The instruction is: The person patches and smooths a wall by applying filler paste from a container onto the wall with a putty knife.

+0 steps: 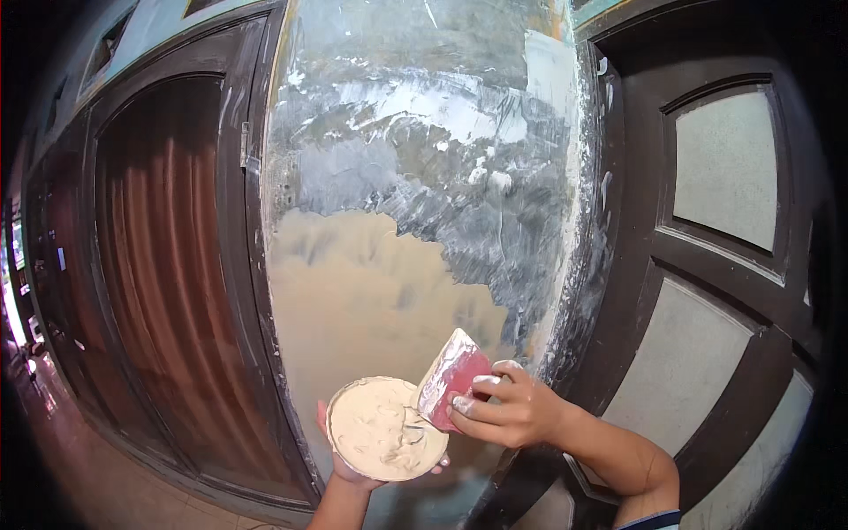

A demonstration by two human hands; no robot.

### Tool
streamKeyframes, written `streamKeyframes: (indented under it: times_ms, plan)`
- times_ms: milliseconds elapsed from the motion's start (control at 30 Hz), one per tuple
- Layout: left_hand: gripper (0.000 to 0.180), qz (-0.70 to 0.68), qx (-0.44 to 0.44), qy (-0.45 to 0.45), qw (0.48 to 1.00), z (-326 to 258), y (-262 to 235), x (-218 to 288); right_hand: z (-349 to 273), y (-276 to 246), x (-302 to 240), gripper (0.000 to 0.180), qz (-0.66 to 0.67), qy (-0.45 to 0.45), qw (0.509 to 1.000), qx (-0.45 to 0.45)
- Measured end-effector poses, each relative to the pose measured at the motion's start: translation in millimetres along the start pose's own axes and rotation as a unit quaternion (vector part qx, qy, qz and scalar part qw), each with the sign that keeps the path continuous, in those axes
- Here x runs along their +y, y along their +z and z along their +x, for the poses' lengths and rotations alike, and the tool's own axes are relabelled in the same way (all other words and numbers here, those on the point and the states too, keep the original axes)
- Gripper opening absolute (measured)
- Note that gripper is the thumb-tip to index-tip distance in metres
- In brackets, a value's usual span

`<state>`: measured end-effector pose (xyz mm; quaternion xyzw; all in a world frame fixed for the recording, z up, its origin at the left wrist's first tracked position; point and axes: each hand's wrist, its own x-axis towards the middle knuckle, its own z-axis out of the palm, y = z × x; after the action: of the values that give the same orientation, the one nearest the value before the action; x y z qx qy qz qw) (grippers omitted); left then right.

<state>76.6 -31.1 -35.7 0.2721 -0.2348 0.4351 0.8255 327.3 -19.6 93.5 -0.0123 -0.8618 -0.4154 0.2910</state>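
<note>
My left hand [358, 478] holds a round bowl [338, 445] from below, its fingers wrapped around the underside. Cream-coloured filler paste [375, 422] fills the bowl, with ridges on its surface. In my right hand [517, 408] is a pink putty spreader [456, 389], smeared with white along its edge. One corner of the spreader reaches over the bowl's right rim, at the paste. White residue coats the right fingertips. Behind both hands stands a wall [495, 212], where a smooth beige coat [353, 274] covers the lower left part; grey, white-streaked surface shows above it.
To the left is a dark-framed glass door or window [159, 265] with a reddish-brown curtain behind it. A dark panelled door [645, 221] with pale insets stands at the right, close to my right arm. Tiled floor [159, 490] shows at the lower left.
</note>
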Motion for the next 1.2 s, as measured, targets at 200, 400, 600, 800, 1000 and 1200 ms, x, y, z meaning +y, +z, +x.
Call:
streamKeyframes:
  times_ms: [200, 400, 600, 800, 1000, 1200]
  plan:
    - [0.122, 0.033, -0.004, 0.004, 0.999, -9, 30, 1, 19, -7, -13, 0.028, -0.014, -0.015, 0.999, 0.025]
    - [0.121, -0.001, 0.03, 0.019, 0.999, -27, 57, -6, 31, -10, -31, 0.022, 0.007, 0.009, 0.999, 0.049]
    - [0.118, 0.054, 0.108, 0.021, 0.992, -42, 57, -6, 38, -10, -46, 0.025, 0.012, 0.04, 0.997, 0.065]
    - [0.119, 0.021, 0.08, 0.025, 0.996, -47, 65, -9, 40, -14, -56, 0.028, 0.041, 0.113, 0.991, 0.06]
    - [0.124, 0.027, 0.078, 0.032, 0.996, -42, 62, -6, 37, -13, -42, 0.035, 0.116, 0.178, 0.975, 0.061]
    - [0.13, -0.01, -0.044, -0.023, 0.999, -25, 42, 1, 37, -15, 14, 0.021, 0.163, 0.278, 0.945, 0.05]
